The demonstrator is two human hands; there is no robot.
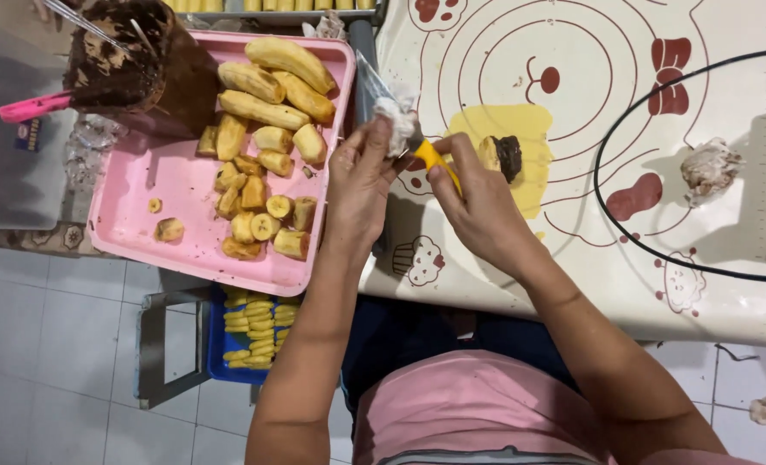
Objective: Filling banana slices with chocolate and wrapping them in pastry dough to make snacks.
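My left hand (359,185) pinches a crumpled white tissue (396,116) around the blade of a knife. My right hand (477,198) grips the knife's yellow handle (434,158). Both hands hover over the left edge of a white patterned baking mat (589,52). Just right of my right hand, a thin yellow dough sheet (521,125) lies on the mat with a banana piece and dark chocolate filling (505,155) on it.
A pink tray (142,189) at the left holds whole and cut bananas (266,82). A tub of chocolate spread (116,56) sits at its far corner. A black cable (607,172) loops over the mat. A crumpled tissue (708,168) lies at the right. A blue tray of rolled pieces (254,331) sits below.
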